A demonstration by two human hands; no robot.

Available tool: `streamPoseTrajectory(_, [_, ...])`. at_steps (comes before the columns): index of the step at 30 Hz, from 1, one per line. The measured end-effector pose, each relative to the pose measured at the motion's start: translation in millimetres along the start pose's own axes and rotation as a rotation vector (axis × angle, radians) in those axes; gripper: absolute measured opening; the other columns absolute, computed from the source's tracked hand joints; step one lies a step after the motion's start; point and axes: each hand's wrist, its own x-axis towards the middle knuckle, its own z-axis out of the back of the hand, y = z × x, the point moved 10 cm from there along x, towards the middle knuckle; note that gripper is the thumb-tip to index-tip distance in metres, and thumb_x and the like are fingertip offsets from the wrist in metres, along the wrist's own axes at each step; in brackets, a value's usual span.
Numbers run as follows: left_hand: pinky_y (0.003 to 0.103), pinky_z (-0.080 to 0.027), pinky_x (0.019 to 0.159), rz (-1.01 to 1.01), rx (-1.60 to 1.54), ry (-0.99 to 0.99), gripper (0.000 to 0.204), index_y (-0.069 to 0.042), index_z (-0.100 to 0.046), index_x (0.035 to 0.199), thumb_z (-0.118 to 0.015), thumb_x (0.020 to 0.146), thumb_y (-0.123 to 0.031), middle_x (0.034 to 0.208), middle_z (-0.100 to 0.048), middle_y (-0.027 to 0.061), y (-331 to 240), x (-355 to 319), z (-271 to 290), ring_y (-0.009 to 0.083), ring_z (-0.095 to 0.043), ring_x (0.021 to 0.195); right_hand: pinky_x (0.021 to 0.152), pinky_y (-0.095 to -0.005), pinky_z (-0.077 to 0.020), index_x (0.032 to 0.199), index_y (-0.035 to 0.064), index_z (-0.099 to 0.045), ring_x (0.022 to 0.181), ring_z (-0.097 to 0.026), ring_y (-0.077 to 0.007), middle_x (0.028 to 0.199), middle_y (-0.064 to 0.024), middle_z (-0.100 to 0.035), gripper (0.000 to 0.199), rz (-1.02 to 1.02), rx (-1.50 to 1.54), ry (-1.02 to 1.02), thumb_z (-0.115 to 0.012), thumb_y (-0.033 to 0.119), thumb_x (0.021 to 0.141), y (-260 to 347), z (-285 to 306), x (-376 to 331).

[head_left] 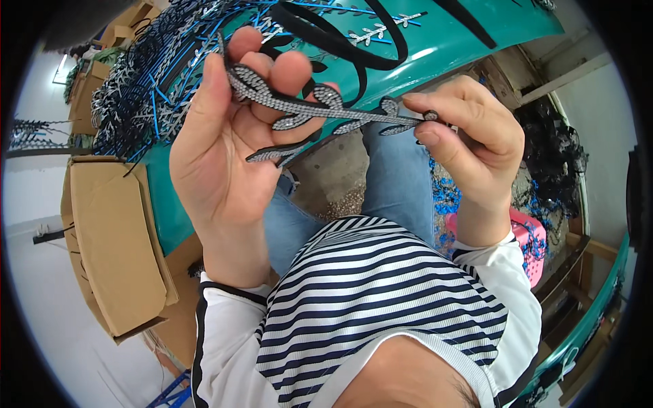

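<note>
A black leafy branch appliqué (pixel 306 107), its leaves covered in rows of silvery rhinestones, is stretched between my hands above my lap. My left hand (pixel 218 156) is turned palm up and grips the wider end between the thumb and curled fingers. At the narrow tip, my right hand (pixel 479 139) pinches the stem between thumb and index finger. Beyond the fingers of my left hand, a loose black ribbon (pixel 326 37) loops over the green table cover (pixel 449 54); whether it joins the appliqué is hidden.
Many similar silvery sprigs with blue strips (pixel 170 78) are heaped on the table's far left. A cardboard box (pixel 115 245) stands at left. To the right are a pink basket (pixel 534 248), blue scraps (pixel 445 194) on the floor and black plastic (pixel 554 146).
</note>
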Motion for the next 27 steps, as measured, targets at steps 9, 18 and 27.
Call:
streamPoseTrajectory(9, [0.051,-0.035,0.091,0.178,-0.298,-0.049,0.035,0.004,-0.035,0.116,-0.031,0.091,-0.019,0.101,-0.046,0.0157,30.4,-2.4,4.2,0.0291,-0.049,0.1,0.054,-0.0206,-0.0384,0.09,-0.0044,-0.061,0.062,-0.052,-0.0144,0.075,-0.011,-0.057,0.026,0.151,0.102,0.118,-0.063,0.005,0.066,-3.7,-10.1,7.2])
streamPoseTrajectory(18, [0.046,-0.034,0.093,0.109,-0.027,-0.154,0.066,0.006,-0.028,0.122,-0.042,0.082,-0.045,0.117,-0.04,0.0195,40.0,7.0,23.5,0.033,-0.039,0.112,0.055,-0.0228,-0.0409,0.082,-0.0059,-0.057,0.063,-0.053,-0.0131,0.075,-0.0075,-0.054,0.015,0.163,0.099,0.095,-0.059,0.002,0.07,-15.0,-9.5,6.0])
streamPoseTrajectory(27, [0.037,-0.035,0.09,0.133,-0.094,-0.155,0.083,0.007,-0.043,0.113,-0.038,0.073,-0.066,0.106,-0.052,0.0191,72.7,-5.1,43.3,0.0261,-0.051,0.099,0.053,-0.0199,-0.037,0.081,0.0003,-0.06,0.057,-0.046,-0.009,0.063,-0.0029,-0.05,0.012,-0.322,0.611,-0.249,-0.061,0.002,0.069,-57.2,-5.2,-14.5])
